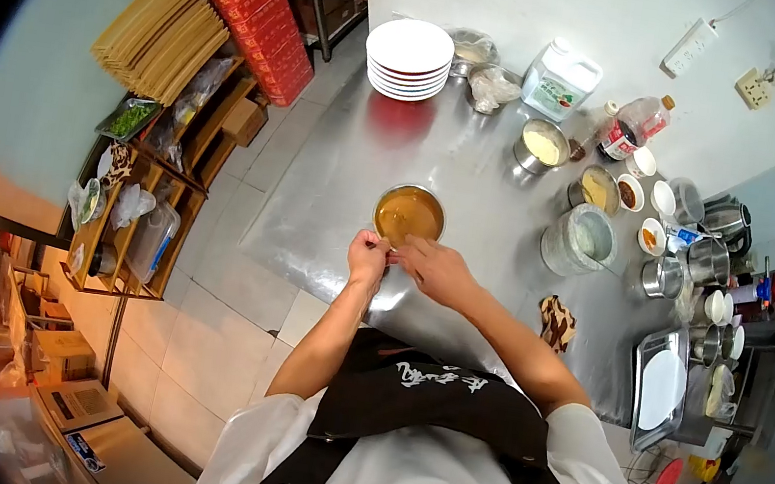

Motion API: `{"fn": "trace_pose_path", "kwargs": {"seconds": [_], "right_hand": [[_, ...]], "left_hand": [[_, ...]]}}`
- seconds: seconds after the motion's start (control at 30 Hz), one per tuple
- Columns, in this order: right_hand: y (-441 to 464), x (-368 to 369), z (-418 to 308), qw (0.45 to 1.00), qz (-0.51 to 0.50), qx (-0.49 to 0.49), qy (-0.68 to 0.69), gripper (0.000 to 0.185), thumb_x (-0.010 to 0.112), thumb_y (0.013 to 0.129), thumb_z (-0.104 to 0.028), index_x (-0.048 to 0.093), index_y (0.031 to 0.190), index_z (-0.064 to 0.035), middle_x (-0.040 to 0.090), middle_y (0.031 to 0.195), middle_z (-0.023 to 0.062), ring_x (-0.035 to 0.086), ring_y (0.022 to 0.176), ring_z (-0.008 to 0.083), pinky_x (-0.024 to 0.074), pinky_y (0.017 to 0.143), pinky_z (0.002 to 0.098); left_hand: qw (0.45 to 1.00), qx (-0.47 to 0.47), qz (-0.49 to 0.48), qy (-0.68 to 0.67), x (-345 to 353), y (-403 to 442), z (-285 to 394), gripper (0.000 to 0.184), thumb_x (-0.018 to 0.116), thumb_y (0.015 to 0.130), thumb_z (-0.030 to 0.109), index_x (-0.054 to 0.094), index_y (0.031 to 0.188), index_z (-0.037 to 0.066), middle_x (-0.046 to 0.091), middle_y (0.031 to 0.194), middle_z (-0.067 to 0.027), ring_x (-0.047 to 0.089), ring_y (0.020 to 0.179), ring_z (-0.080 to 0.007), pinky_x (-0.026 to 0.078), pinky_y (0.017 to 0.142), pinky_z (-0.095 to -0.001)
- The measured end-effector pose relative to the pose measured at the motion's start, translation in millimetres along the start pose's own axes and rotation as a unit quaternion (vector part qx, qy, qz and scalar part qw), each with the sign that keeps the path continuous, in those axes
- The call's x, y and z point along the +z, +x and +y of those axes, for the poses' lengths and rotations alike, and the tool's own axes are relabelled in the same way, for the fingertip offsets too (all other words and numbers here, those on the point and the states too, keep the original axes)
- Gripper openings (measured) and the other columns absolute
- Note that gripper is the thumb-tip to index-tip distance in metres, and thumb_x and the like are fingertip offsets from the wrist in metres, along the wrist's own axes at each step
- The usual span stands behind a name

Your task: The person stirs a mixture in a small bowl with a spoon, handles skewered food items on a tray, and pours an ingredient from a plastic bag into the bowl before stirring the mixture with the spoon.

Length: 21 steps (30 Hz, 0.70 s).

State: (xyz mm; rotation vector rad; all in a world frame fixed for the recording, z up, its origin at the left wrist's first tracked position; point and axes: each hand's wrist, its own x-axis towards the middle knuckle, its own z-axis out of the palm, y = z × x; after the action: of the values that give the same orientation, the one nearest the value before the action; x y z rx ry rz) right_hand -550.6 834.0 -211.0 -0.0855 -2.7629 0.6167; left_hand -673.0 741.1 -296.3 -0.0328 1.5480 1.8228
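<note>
A round metal bowl (441, 233) of brown liquid (416, 214) stands on the steel table in front of me. At its near rim, on the left, my left hand (367, 259) is closed in a pinch. My right hand (435, 271) reaches in from the right with its fingers bent together, their tips meeting those of the left. Something small may be between the fingertips, but I cannot make it out. Part of the bowl's near edge is hidden behind the fingers.
White plates (410, 47) are stacked at the back of the steel table (315, 192). To the right stand a stone mortar (564, 252), a metal pot (522, 150), small sauce bowls (629, 192), bottles and a scale (661, 389). A patterned cloth (556, 323) lies near my right forearm. Shelves (180, 203) stand left.
</note>
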Motion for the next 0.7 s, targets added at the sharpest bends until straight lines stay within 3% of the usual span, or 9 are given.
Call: {"fn": "trace_pose_path", "kwargs": {"seconds": [0.2, 0.3, 0.4, 0.43, 0.53, 0.7], "right_hand": [[-13.0, -14.0, 17.6, 0.998, -0.036, 0.021, -0.054, 0.02, 0.057, 0.076, -0.009, 0.056, 0.096, -0.0074, 0.054, 0.094, 0.0085, 0.058, 0.085, 0.026, 0.0489, 0.068, 0.0375], [-29.6, -21.6, 2.8, 1.0, -0.013, 0.006, -0.011, 0.018, 0.057, 0.076, -0.008, 0.055, 0.094, -0.0076, 0.054, 0.091, 0.0089, 0.058, 0.084, 0.0262, 0.0486, 0.068, 0.038], [-27.8, -17.9, -10.0, 0.998, -0.067, 0.004, 0.004, 0.019, 0.056, 0.086, -0.017, 0.06, 0.102, -0.0078, 0.061, 0.108, 0.0117, 0.061, 0.091, 0.0266, 0.0507, 0.076, 0.0366], [-21.8, -15.8, -12.4, 0.997, -0.076, -0.004, 0.003, 0.014, 0.057, 0.085, -0.016, 0.059, 0.097, -0.0077, 0.06, 0.108, 0.011, 0.06, 0.09, 0.0258, 0.0508, 0.073, 0.0363], [-3.9, -1.7, -7.5, 1.0, 0.0, -0.022, 0.009, 0.015, 0.058, 0.073, -0.007, 0.053, 0.088, -0.007, 0.054, 0.091, 0.0086, 0.058, 0.083, 0.0264, 0.0484, 0.067, 0.0388], [-3.8, -9.3, 11.5, 0.999, -0.039, 0.016, -0.028, 0.014, 0.058, 0.074, -0.008, 0.054, 0.088, -0.0082, 0.054, 0.092, 0.0077, 0.058, 0.084, 0.026, 0.0489, 0.068, 0.0387]], "left_hand": [[0.999, -0.021, 0.021, 0.013, 0.9, 1.1, -1.5, 0.016, 0.053, 0.086, -0.001, 0.042, 0.078, 0.008, 0.056, 0.067, -0.0092, 0.059, 0.053, -0.0192, 0.053, 0.049, -0.029], [1.0, -0.014, 0.024, 0.003, 2.7, 0.6, -0.5, 0.016, 0.054, 0.085, -0.001, 0.043, 0.078, 0.007, 0.056, 0.067, -0.0093, 0.059, 0.052, -0.0188, 0.053, 0.048, -0.0293], [1.0, -0.015, 0.024, 0.007, 1.7, 2.5, -2.8, 0.015, 0.054, 0.085, -0.001, 0.043, 0.078, 0.007, 0.056, 0.068, -0.0093, 0.058, 0.052, -0.0187, 0.052, 0.048, -0.0295], [1.0, -0.013, 0.021, 0.003, 1.6, 2.3, -3.2, 0.015, 0.053, 0.086, -0.002, 0.042, 0.078, 0.007, 0.055, 0.068, -0.0094, 0.058, 0.051, -0.019, 0.052, 0.047, -0.03], [1.0, -0.004, 0.016, 0.004, 2.9, 0.5, -0.6, 0.016, 0.051, 0.087, -0.003, 0.041, 0.079, 0.007, 0.055, 0.067, -0.0096, 0.057, 0.051, -0.0195, 0.051, 0.047, -0.031], [1.0, -0.012, 0.019, 0.016, 3.5, -1.4, 1.7, 0.016, 0.052, 0.087, -0.002, 0.041, 0.08, 0.007, 0.055, 0.068, -0.0095, 0.058, 0.053, -0.0194, 0.052, 0.048, -0.0312]]}}
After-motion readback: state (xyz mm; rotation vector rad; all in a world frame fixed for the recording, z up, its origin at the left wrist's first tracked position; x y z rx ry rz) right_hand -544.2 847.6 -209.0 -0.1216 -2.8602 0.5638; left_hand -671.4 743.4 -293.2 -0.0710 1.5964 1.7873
